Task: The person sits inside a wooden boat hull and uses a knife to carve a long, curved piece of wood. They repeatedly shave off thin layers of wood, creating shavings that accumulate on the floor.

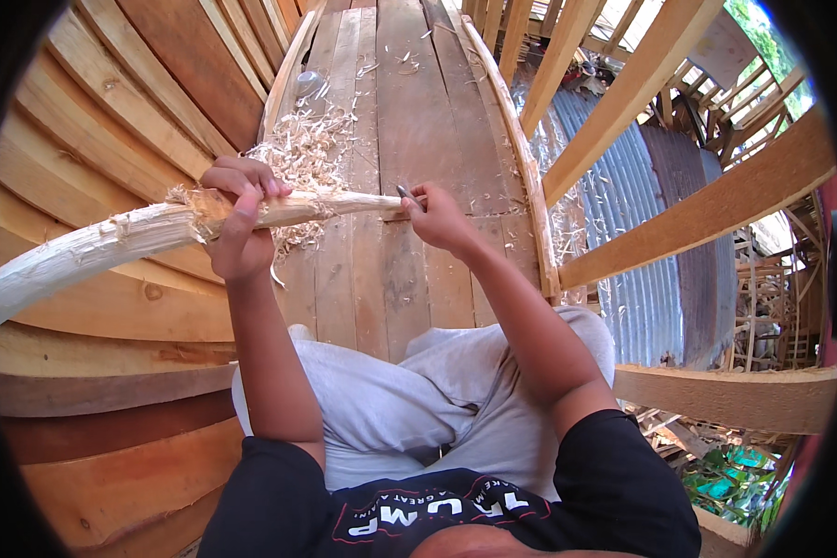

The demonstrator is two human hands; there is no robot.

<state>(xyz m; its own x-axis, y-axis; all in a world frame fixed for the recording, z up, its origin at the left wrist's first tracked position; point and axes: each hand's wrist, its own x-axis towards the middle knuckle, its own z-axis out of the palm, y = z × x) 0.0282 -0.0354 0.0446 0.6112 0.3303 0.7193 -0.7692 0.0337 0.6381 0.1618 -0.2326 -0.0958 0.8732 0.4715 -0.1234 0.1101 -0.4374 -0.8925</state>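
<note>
Pole (139, 232) at left and centre of frame: gripping it with left hand (239, 228), fingers curled round; pinching small dark tool (405, 193) in right hand (440, 219) beside thin tip; probably best keeping strokes shallow, bracing firmly.

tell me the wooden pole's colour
The wooden pole is pale cream, browner near the left hand; head view shows it.

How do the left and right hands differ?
The left hand grips the wooden pole where it's thicker; the right hand holds a small dark tool at the pole's thin end. The left hand is nearer the plank wall, the right hand nearer the railing. Both are bare.
</note>
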